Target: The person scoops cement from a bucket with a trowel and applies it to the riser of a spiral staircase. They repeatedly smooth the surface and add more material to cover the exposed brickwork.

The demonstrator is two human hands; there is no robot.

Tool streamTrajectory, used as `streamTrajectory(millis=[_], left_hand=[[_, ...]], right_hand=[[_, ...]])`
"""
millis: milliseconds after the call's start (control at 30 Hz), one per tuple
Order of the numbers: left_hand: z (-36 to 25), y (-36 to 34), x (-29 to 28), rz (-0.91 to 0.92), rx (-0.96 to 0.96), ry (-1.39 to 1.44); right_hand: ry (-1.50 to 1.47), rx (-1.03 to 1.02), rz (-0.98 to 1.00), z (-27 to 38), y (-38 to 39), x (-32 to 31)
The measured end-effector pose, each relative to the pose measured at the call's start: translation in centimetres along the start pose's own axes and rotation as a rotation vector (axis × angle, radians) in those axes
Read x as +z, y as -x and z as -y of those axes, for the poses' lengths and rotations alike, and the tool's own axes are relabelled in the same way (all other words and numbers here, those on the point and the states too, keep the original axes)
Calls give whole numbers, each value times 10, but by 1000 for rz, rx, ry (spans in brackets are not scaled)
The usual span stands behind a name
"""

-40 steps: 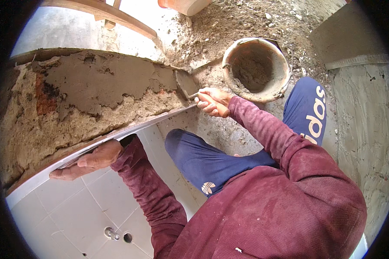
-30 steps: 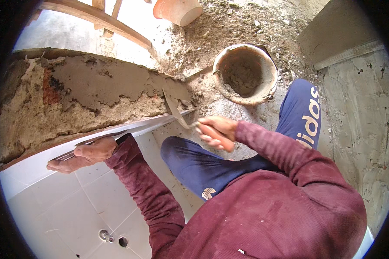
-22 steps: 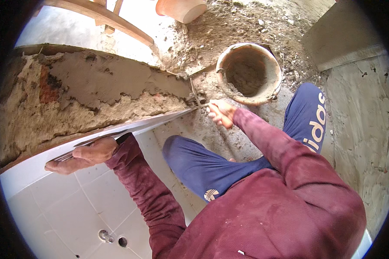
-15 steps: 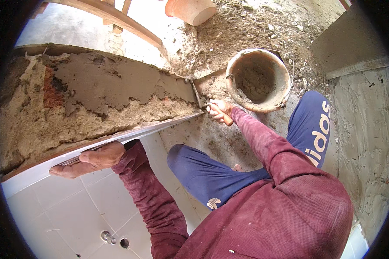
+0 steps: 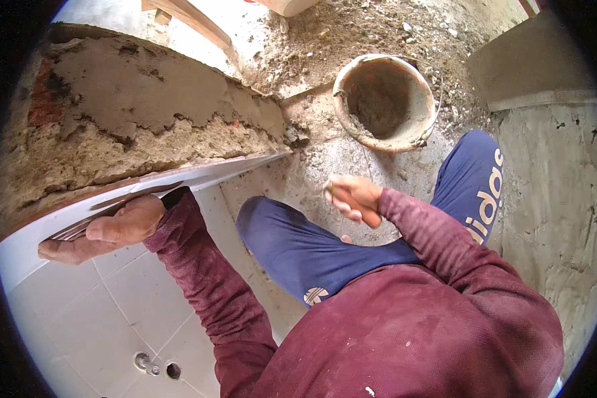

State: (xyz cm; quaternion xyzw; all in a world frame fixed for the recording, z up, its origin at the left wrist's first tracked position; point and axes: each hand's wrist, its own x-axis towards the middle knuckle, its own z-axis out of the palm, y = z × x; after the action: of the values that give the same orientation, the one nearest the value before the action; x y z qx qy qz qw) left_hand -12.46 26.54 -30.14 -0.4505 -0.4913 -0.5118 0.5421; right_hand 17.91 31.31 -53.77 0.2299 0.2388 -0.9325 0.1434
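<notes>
This is a building site: a rough brown wall [image 5: 199, 144] shows exposed red brick [image 5: 44, 97] beneath patchy grey mortar [image 5: 139, 86], a round mortar-crusted bucket [image 5: 386, 144] stands beside loose brown rubble [image 5: 298, 60], and glossy white square tiles [image 5: 116, 298] surround a bare silver metal pipe fitting [image 5: 146, 363] and a round dark hole [image 5: 173, 371].

The scene is bright, strongest past the far edge of the wall [image 5: 159, 86], where the floor [image 5: 252, 43] washes out to near white. Light falls softly over the plaster, while the inside of the bucket [image 5: 423, 136] sinks into shade. A dark shadow lies beside the left hand [image 5: 113, 225], along the wall's near edge. The tiles [image 5: 123, 305] look pale, with little contrast. The right hand [image 5: 353, 197] and its handle [image 5: 361, 209] are slightly smeared. The wall's far edge bows, and black, blue-fringed corners close the round view.
</notes>
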Motion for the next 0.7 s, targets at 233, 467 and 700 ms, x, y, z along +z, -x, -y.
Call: streamTrajectory(millis=[233, 467, 700], left_hand=[[2, -10, 14, -26, 223, 146], [3, -9, 11, -16, 200, 192], [5, -2, 9, -56, 114, 119]], right_hand=[[-180, 96, -92, -12, -96, -90], [-233, 83, 143, -7, -96, -67], [-10, 170, 97, 2, -5, -8]])
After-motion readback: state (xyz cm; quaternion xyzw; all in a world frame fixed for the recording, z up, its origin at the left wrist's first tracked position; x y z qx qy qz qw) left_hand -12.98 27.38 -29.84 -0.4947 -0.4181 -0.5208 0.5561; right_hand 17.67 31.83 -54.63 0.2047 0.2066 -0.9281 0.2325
